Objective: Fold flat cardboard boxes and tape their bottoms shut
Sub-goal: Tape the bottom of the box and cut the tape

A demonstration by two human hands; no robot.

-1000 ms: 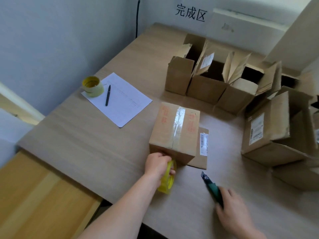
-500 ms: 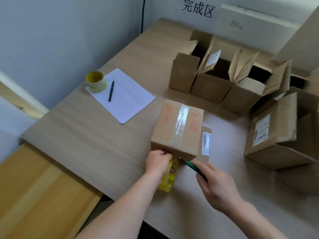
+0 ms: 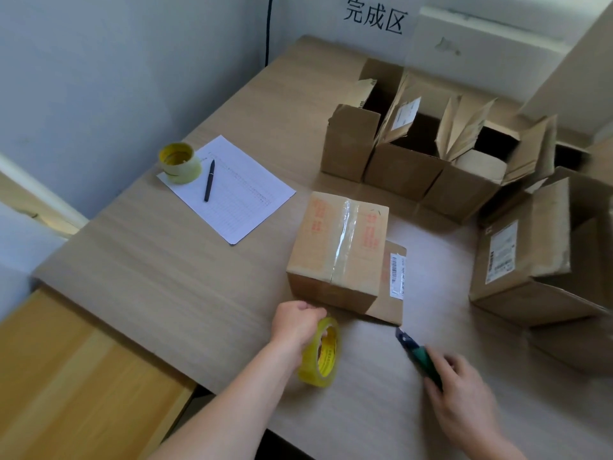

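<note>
I count one taped cardboard box (image 3: 338,247) bottom-up at table centre, clear tape strip along its seam; three open-topped boxes in the back row: first (image 3: 351,141), second (image 3: 403,167), third (image 3: 461,187); one larger labelled box (image 3: 520,247) on its side at right; more cardboard behind and below it, can't separate into a count; two yellow-cored tape rolls: one (image 3: 180,159) on the paper, one (image 3: 321,353) in my left hand (image 3: 295,322); one green utility knife (image 3: 419,355) in my right hand (image 3: 464,400); one printed sheet (image 3: 238,194); one black pen (image 3: 209,180); one wall sign (image 3: 373,16).
</note>
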